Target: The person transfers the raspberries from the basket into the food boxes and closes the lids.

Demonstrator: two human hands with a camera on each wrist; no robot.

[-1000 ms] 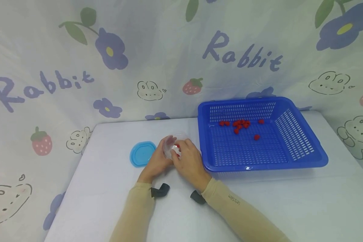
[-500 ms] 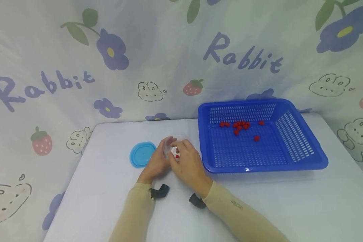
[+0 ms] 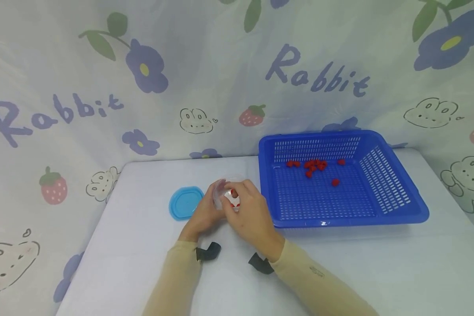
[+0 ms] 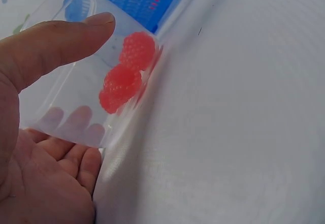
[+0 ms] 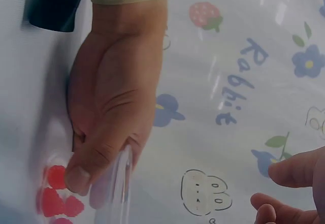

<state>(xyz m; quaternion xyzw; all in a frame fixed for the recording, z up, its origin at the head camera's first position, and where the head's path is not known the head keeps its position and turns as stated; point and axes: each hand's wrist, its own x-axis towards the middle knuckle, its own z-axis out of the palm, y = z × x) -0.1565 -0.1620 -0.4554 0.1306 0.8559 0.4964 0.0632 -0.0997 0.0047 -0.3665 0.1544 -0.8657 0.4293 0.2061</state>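
Note:
My left hand (image 3: pixel 210 207) grips a clear plastic cup (image 4: pixel 76 89), thumb along its near side and fingers behind it. The cup is tilted, its mouth towards my right hand. Several red raspberries (image 4: pixel 122 84) lie inside, against its lower part; a cluster of raspberries (image 5: pixel 53 201) also shows through it in the right wrist view. My right hand (image 3: pixel 251 213) is at the cup's mouth, partly covering it in the head view. Its thumb and fingertips (image 5: pixel 292 173) stand apart in the right wrist view, with nothing seen between them.
A blue plastic basket (image 3: pixel 327 221) stands to the right, with several red raspberries (image 3: pixel 315 165) on its floor. A light blue lid (image 3: pixel 185 203) lies left of my left hand. Behind the white table (image 3: pixel 134 228) hangs a patterned curtain (image 3: pixel 221 66).
My right hand has drawn slightly to the right, and more red shows in the cup. The left hand keeps its grip in place. Basket and lid have not moved.

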